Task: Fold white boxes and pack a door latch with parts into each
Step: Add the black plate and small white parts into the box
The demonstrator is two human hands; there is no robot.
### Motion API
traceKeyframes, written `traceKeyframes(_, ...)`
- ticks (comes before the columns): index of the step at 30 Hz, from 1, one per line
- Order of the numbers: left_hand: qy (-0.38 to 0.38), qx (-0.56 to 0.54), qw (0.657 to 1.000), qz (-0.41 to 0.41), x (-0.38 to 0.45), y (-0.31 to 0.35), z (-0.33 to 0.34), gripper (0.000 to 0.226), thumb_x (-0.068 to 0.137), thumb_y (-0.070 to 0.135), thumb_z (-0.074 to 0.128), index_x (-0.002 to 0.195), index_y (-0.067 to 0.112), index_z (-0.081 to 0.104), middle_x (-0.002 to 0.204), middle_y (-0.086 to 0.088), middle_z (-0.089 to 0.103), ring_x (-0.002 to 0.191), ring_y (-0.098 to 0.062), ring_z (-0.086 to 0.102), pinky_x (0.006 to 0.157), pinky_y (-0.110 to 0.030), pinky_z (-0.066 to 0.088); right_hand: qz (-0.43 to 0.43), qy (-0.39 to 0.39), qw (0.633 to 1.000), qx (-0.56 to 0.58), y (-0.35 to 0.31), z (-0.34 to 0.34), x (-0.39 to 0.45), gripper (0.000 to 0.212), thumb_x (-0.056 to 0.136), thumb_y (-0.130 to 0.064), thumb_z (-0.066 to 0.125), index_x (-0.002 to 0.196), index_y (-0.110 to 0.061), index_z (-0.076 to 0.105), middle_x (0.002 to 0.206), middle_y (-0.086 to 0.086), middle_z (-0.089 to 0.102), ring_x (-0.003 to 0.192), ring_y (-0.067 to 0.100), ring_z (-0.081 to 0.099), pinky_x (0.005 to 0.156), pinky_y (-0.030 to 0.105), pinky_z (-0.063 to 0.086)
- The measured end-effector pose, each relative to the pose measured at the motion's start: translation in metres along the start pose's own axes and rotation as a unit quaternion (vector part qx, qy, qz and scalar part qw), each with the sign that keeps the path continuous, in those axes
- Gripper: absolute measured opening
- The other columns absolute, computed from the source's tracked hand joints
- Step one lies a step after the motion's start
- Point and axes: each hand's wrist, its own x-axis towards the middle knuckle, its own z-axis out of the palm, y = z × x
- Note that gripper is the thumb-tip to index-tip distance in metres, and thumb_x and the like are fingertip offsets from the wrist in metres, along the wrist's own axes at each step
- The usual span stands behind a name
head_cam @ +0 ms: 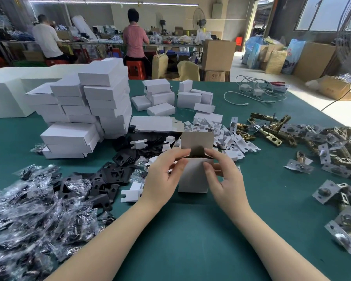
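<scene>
A: What takes up the most room?

B: The green desk (190,230), and on it, at the left rear, a tall stack of folded white boxes (85,110). Behind that sit a smaller cluster of white boxes (170,98) and some flat unfolded blanks (154,123).

A: And down the sides?

B: On the left, a heap of clear bags holding dark parts (24,209), with black plates (114,175) next to it. On the right, a spread of brass-coloured door latches (282,132) with silver faceplates, running along the desk's right side to its near edge. Small white card inserts (221,134) lie in a pile between the blanks and the latches.

A: Where is the box being worked on?

B: At the middle of the desk, upright, its bottom resting on the green surface. That open white box (193,179) has its brown-lined lid flap standing up at the back.

A: And the hands?

B: The left hand (164,175) grips the box's left side, its fingertips at the top opening. The right hand (225,175) grips the right side, thumb on the front face. Something dark shows inside the opening, though I cannot tell what it is.

A: Anything smaller?

B: A white cable and charger (255,92) at the far right of the desk.
</scene>
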Motion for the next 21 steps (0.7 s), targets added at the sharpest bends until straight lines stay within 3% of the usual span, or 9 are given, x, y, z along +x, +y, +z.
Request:
traceKeyframes(4, 0.003, 0.004, 1.0, 0.005, 0.004, 0.003, 0.001, 0.021, 0.098, 0.032, 0.046, 0.098, 0.03, 0.067, 0.095, 0.026, 0.065, 0.091, -0.001, 0.062, 0.079, -0.013, 0.044, 0.039, 0.018, 0.998, 0.035, -0.008, 0.001, 0.007, 0.016, 0.097, -0.028, 0.051, 0.098, -0.04, 0.062, 0.098, -0.012, 0.067, 0.09, 0.003, 0.061, 0.076, 0.011, 0.042)
traceKeyframes(8, 0.021, -0.055, 0.997, -0.052, 0.009, 0.009, 0.004, 0.016, 0.09, 0.031, 0.056, 0.085, 0.031, 0.071, 0.098, 0.018, 0.068, 0.095, -0.01, 0.065, 0.078, -0.018, 0.049, 0.077, 0.037, 0.991, 0.104, -0.014, -0.001, 0.016, 0.02, 0.098, -0.014, 0.058, 0.088, -0.029, 0.067, 0.089, -0.011, 0.069, 0.085, 0.005, 0.063, 0.074, 0.016, 0.044)
traceKeyframes(11, 0.034, -0.123, 0.986, -0.104, 0.007, 0.012, 0.007, 0.015, 0.09, 0.016, 0.063, 0.093, 0.03, 0.07, 0.097, 0.018, 0.071, 0.092, -0.005, 0.067, 0.079, -0.015, 0.049, 0.112, 0.047, 0.973, 0.195, -0.016, 0.0, 0.019, 0.023, 0.095, -0.005, 0.06, 0.104, -0.027, 0.059, 0.092, -0.017, 0.066, 0.078, 0.004, 0.061, 0.07, 0.013, 0.046)
traceKeyframes(15, 0.046, -0.194, 0.971, -0.131, 0.008, 0.015, 0.007, 0.045, 0.093, 0.0, 0.061, 0.122, 0.033, 0.054, 0.112, 0.012, 0.068, 0.094, -0.006, 0.069, 0.081, -0.014, 0.05, 0.098, 0.034, 0.975, 0.199, -0.018, -0.001, 0.022, 0.044, 0.096, 0.0, 0.055, 0.12, -0.037, 0.054, 0.114, 0.002, 0.066, 0.093, 0.016, 0.065, 0.083, 0.021, 0.051)
traceKeyframes(18, 0.035, -0.192, 0.973, -0.121, 0.009, 0.015, 0.006, 0.049, 0.094, 0.003, 0.06, 0.129, 0.038, 0.052, 0.112, 0.011, 0.068, 0.096, -0.006, 0.068, 0.081, -0.014, 0.05, 0.081, 0.032, 0.981, 0.175, -0.015, 0.001, 0.021, 0.041, 0.096, 0.0, 0.053, 0.119, -0.033, 0.058, 0.112, 0.001, 0.068, 0.099, 0.021, 0.065, 0.086, 0.026, 0.051)
traceKeyframes(21, 0.009, -0.143, 0.986, -0.087, 0.008, 0.014, 0.004, 0.042, 0.094, 0.014, 0.057, 0.124, 0.045, 0.056, 0.113, 0.013, 0.068, 0.094, -0.007, 0.067, 0.078, -0.015, 0.05, 0.054, 0.04, 0.987, 0.144, -0.014, 0.0, 0.018, 0.042, 0.095, -0.003, 0.053, 0.106, -0.043, 0.058, 0.1, -0.013, 0.068, 0.098, 0.016, 0.066, 0.086, 0.023, 0.049)
